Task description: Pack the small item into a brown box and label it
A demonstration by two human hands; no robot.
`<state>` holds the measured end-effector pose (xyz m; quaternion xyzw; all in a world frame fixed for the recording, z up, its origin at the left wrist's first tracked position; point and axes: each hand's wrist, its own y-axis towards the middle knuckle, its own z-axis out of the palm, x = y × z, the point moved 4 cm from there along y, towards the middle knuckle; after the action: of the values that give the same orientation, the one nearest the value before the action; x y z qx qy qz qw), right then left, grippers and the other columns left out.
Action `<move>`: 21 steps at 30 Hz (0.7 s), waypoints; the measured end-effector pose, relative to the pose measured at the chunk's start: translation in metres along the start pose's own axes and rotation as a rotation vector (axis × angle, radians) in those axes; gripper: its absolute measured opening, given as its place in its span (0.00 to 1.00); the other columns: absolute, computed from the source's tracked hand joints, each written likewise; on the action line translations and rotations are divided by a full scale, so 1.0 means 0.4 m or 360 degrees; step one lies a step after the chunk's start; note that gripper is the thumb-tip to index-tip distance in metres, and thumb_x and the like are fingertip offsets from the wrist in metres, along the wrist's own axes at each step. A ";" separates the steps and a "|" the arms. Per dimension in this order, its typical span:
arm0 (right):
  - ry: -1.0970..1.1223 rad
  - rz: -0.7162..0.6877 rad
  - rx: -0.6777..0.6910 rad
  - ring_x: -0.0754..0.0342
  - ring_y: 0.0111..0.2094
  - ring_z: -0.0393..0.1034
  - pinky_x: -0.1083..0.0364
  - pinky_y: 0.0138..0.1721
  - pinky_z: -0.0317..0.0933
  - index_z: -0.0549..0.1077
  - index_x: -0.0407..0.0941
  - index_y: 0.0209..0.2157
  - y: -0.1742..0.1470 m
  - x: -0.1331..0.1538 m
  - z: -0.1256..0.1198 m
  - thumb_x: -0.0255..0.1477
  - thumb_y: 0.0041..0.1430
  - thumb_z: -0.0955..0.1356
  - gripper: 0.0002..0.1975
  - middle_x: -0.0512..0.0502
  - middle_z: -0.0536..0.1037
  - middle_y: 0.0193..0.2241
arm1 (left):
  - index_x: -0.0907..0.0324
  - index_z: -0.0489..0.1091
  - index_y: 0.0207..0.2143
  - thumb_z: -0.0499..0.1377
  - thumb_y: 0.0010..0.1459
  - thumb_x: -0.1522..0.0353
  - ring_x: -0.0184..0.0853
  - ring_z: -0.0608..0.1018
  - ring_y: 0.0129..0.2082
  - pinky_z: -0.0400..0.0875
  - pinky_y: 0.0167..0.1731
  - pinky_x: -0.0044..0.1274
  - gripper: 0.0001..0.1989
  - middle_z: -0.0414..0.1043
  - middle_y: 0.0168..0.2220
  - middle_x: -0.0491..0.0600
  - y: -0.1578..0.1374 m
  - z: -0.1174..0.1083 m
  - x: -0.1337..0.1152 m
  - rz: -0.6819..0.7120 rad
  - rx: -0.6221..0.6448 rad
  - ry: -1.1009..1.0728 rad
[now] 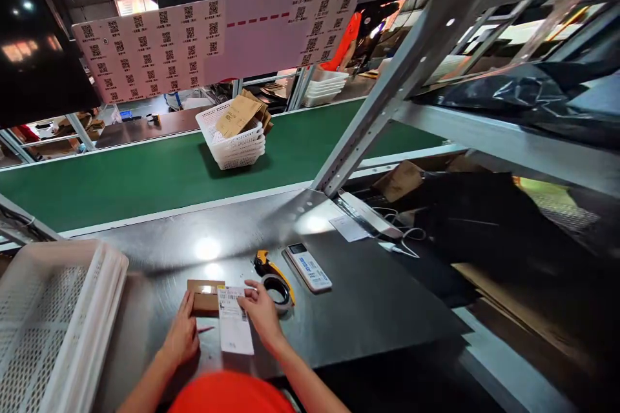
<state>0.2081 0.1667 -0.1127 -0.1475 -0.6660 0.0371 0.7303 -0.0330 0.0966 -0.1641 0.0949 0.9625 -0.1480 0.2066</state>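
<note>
The left hand [181, 335] rests its fingers against the left side of a small brown box [206, 288] on the counter [358, 316]; whether it grips, I cannot tell. The right hand [259, 311] holds a white label [235, 329] by its right edge, the label's upper end overlapping the box's right end. Just beyond that hand lies a yellow-and-black tape dispenser [282, 277], then a phone [310, 268]. Farther off, stacked white baskets [239, 156] stand on a green belt [145, 174], behind which hangs a pink board [268, 39] of printed codes.
</note>
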 end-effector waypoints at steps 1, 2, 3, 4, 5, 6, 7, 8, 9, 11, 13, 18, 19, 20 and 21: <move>-0.0015 0.0016 0.0009 0.45 0.30 0.79 0.50 0.32 0.73 0.69 0.48 0.42 0.008 -0.022 0.016 0.35 0.40 0.73 0.24 0.50 0.80 0.27 | 0.64 0.83 0.46 0.57 0.60 0.74 0.51 0.44 0.81 0.55 0.77 0.42 0.17 0.41 0.81 0.55 0.000 0.013 -0.007 -0.0026 0.0045 0.0061; -0.0034 0.0025 0.0023 0.45 0.30 0.79 0.50 0.32 0.72 0.70 0.48 0.43 0.015 -0.042 0.033 0.35 0.39 0.72 0.25 0.51 0.80 0.27 | 0.64 0.83 0.49 0.57 0.60 0.73 0.51 0.44 0.81 0.56 0.77 0.42 0.18 0.38 0.81 0.54 -0.002 0.025 -0.015 -0.0038 0.0107 0.0127; -0.0057 0.0025 0.0043 0.46 0.30 0.79 0.50 0.32 0.72 0.70 0.48 0.44 0.022 -0.058 0.049 0.34 0.39 0.71 0.25 0.51 0.81 0.27 | 0.63 0.82 0.53 0.58 0.60 0.73 0.51 0.43 0.81 0.56 0.76 0.42 0.21 0.37 0.81 0.54 -0.003 0.034 -0.022 -0.0046 0.0171 0.0195; -0.0082 0.0019 0.0065 0.46 0.30 0.79 0.50 0.32 0.72 0.71 0.48 0.44 0.030 -0.071 0.065 0.34 0.38 0.70 0.25 0.51 0.81 0.28 | 0.63 0.81 0.56 0.58 0.60 0.72 0.52 0.43 0.81 0.57 0.76 0.44 0.23 0.35 0.81 0.55 -0.004 0.041 -0.029 -0.0048 0.0231 0.0261; -0.0109 0.0009 0.0092 0.46 0.30 0.79 0.50 0.33 0.73 0.72 0.48 0.43 0.038 -0.081 0.079 0.33 0.38 0.70 0.25 0.50 0.82 0.29 | 0.63 0.79 0.59 0.58 0.61 0.71 0.54 0.42 0.81 0.57 0.76 0.46 0.25 0.35 0.81 0.56 -0.005 0.045 -0.036 -0.0049 0.0278 0.0322; -0.0137 -0.0002 0.0123 0.46 0.31 0.79 0.50 0.34 0.73 0.72 0.48 0.43 0.048 -0.089 0.093 0.33 0.39 0.70 0.24 0.50 0.82 0.29 | 0.62 0.78 0.61 0.57 0.62 0.71 0.55 0.41 0.81 0.56 0.75 0.49 0.26 0.34 0.81 0.57 -0.006 0.047 -0.042 -0.0054 0.0311 0.0376; -0.0165 -0.0013 0.0158 0.46 0.32 0.80 0.50 0.35 0.73 0.73 0.48 0.43 0.057 -0.096 0.105 0.32 0.39 0.69 0.24 0.49 0.83 0.30 | 0.61 0.77 0.63 0.57 0.63 0.70 0.55 0.40 0.80 0.56 0.74 0.51 0.26 0.34 0.81 0.58 -0.006 0.047 -0.047 -0.0059 0.0336 0.0426; -0.0192 -0.0023 0.0195 0.46 0.33 0.80 0.49 0.36 0.74 0.74 0.48 0.43 0.067 -0.102 0.116 0.31 0.39 0.69 0.24 0.49 0.83 0.31 | 0.60 0.76 0.64 0.57 0.63 0.70 0.55 0.39 0.80 0.56 0.74 0.53 0.27 0.34 0.81 0.58 -0.005 0.047 -0.051 -0.0059 0.0364 0.0470; -0.0218 -0.0031 0.0228 0.46 0.34 0.80 0.49 0.37 0.74 0.74 0.48 0.44 0.077 -0.107 0.126 0.31 0.40 0.69 0.24 0.48 0.83 0.31 | 0.60 0.76 0.64 0.58 0.62 0.70 0.55 0.38 0.80 0.56 0.74 0.54 0.28 0.33 0.81 0.59 -0.005 0.047 -0.054 -0.0053 0.0391 0.0506; -0.0267 -0.0035 0.0286 0.45 0.34 0.80 0.50 0.36 0.74 0.73 0.47 0.45 0.094 -0.117 0.141 0.30 0.40 0.68 0.25 0.48 0.84 0.32 | 0.60 0.74 0.65 0.61 0.60 0.70 0.54 0.35 0.80 0.55 0.73 0.54 0.30 0.32 0.81 0.59 -0.005 0.050 -0.059 -0.0038 0.0424 0.0555; -0.0319 -0.0030 0.0324 0.45 0.33 0.81 0.50 0.35 0.74 0.72 0.47 0.45 0.109 -0.128 0.150 0.29 0.40 0.67 0.25 0.47 0.84 0.32 | 0.61 0.74 0.66 0.62 0.59 0.70 0.54 0.34 0.80 0.57 0.73 0.53 0.31 0.31 0.80 0.59 -0.004 0.055 -0.059 -0.0047 0.0418 0.0566; -0.0469 -0.0048 0.0360 0.45 0.33 0.81 0.49 0.35 0.75 0.72 0.46 0.47 0.134 -0.159 0.157 0.27 0.42 0.66 0.25 0.45 0.84 0.33 | 0.59 0.74 0.66 0.61 0.59 0.71 0.53 0.37 0.81 0.60 0.73 0.51 0.31 0.30 0.81 0.56 -0.005 0.067 -0.052 -0.0094 0.0401 0.0510; -0.0505 -0.0057 0.0359 0.44 0.34 0.81 0.49 0.35 0.75 0.72 0.46 0.48 0.137 -0.164 0.157 0.27 0.43 0.66 0.25 0.44 0.84 0.33 | 0.58 0.74 0.66 0.61 0.59 0.71 0.53 0.37 0.81 0.60 0.73 0.51 0.31 0.30 0.81 0.55 -0.005 0.066 -0.051 -0.0097 0.0400 0.0489; -0.0543 -0.0068 0.0357 0.44 0.34 0.81 0.50 0.35 0.75 0.72 0.45 0.48 0.140 -0.169 0.157 0.27 0.44 0.66 0.26 0.44 0.84 0.33 | 0.57 0.74 0.66 0.61 0.60 0.71 0.53 0.37 0.81 0.60 0.73 0.50 0.31 0.30 0.81 0.54 -0.006 0.064 -0.050 -0.0104 0.0397 0.0463; -0.0584 -0.0081 0.0355 0.44 0.34 0.82 0.50 0.35 0.75 0.73 0.45 0.49 0.142 -0.173 0.158 0.26 0.44 0.66 0.26 0.43 0.85 0.34 | 0.57 0.75 0.65 0.60 0.60 0.71 0.52 0.37 0.81 0.60 0.73 0.49 0.30 0.30 0.81 0.52 -0.007 0.061 -0.050 -0.0113 0.0396 0.0433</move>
<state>0.1465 0.2141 -0.1899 -0.0398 -0.7831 0.1182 0.6092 -0.0068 0.0836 -0.1762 0.1048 0.9586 -0.2589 0.0560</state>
